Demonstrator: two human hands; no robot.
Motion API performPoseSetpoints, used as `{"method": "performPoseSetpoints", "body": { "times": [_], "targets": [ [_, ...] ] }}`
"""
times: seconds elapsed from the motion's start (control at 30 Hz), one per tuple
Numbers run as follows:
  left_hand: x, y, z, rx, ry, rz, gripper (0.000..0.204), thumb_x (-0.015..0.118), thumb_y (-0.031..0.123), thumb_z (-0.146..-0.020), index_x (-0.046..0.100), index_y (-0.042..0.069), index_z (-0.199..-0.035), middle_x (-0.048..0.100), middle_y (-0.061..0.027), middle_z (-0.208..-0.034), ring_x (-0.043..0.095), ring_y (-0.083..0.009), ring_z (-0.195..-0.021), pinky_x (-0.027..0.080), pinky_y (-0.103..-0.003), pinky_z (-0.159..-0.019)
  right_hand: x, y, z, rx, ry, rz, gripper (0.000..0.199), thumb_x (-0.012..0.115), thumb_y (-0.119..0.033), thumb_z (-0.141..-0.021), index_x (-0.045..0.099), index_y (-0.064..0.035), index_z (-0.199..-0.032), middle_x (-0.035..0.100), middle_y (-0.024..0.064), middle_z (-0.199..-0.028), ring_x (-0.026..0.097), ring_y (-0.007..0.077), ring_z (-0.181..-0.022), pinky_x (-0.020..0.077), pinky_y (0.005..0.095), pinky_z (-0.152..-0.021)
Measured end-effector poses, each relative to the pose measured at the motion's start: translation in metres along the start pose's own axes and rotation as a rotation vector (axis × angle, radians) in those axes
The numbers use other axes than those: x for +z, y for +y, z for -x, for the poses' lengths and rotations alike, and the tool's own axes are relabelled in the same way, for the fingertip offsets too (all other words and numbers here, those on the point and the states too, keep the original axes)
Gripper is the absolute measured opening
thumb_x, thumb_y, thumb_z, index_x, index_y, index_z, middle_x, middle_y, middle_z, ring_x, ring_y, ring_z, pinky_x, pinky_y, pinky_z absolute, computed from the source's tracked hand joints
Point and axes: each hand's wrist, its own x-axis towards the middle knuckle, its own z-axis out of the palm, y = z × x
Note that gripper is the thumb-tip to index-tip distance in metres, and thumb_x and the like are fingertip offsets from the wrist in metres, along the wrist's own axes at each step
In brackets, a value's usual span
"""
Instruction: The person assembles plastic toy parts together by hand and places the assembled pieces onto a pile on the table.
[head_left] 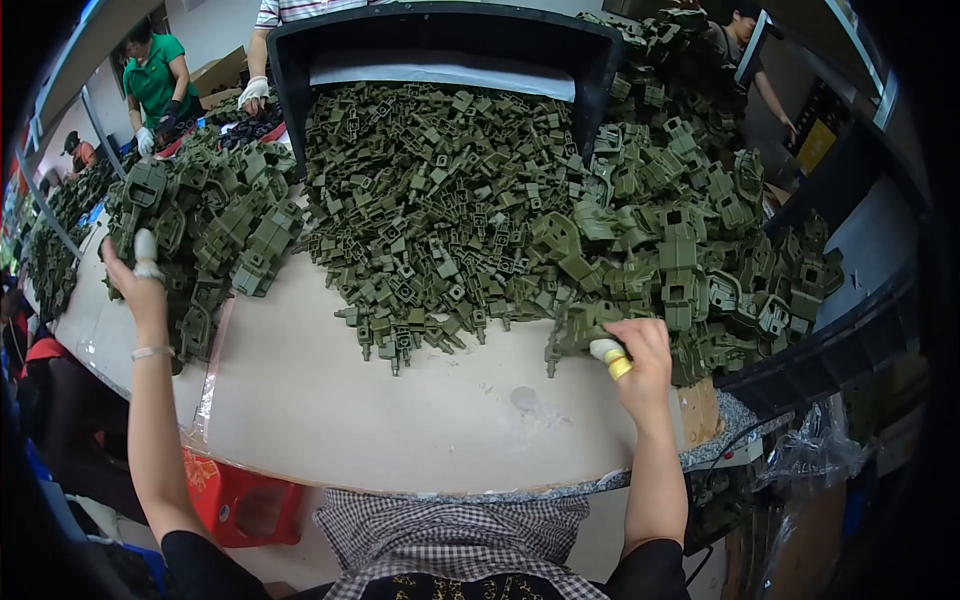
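My left hand is at the left pile of larger olive-green plastic parts. Its fingers are apart, one digit is wrapped in white tape, and nothing shows in its grasp. On the right, my right hand has its fingers closed round an olive-green moulded plastic part, low over the tabletop; white and yellow tape wraps one digit. Between the hands spreads a heap of small olive-green plastic pieces, with a few at its near edge. Another pile of larger green parts rises beyond my right hand.
A black bin lies tipped behind the small pieces. The pale table ends at my checked apron. A red stool stands below on the left, a black crate at the right. Co-workers are at the far side.
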Motion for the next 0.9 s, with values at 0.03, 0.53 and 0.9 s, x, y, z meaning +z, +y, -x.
{"method": "performPoseSetpoints", "body": {
  "times": [0.03,0.53,0.9],
  "targets": [
    [-0.01,0.045,0.017,0.046,-0.111,0.124,0.059,0.054,0.014,-0.085,0.026,-0.001,-0.135,0.031,-0.0162,-0.137,0.028,-0.0267,-0.128,0.02,-0.036,-0.105,-0.005,-0.007,-0.003,-0.036,0.075,-0.025,0.029,0.068,0.0,-0.064,0.06,-0.002,-0.092,0.056,0.008,-0.087,0.052,0.0232,-0.08,0.044,0.031,-0.07],
    [-0.119,0.316,0.222,-0.99,-1.288,1.694,0.076,0.066,0.009,-0.078,0.018,0.002,-0.137,0.031,-0.0122,-0.136,0.035,-0.0207,-0.125,0.029,-0.033,-0.103,0.018,-0.142,0.042,0.312,0.032,-0.95,0.055,0.063,-0.008,-0.074,0.039,0.0023,-0.122,0.049,0.0132,-0.115,0.05,0.0219,-0.107,0.0384,0.0318,-0.093],
    [-0.122,0.297,0.226,-0.876,-1.223,1.57,0.065,0.07,0.007,-0.073,0.036,0.0,-0.128,0.042,-0.0082,-0.12,0.046,-0.0188,-0.112,0.036,-0.03,-0.095,0.021,-0.14,0.039,0.142,-0.246,-0.831,0.053,0.069,-0.012,-0.072,0.046,0.0043,-0.118,0.055,0.0162,-0.103,0.058,0.0268,-0.092,0.0464,0.0328,-0.08]
  ]
}}
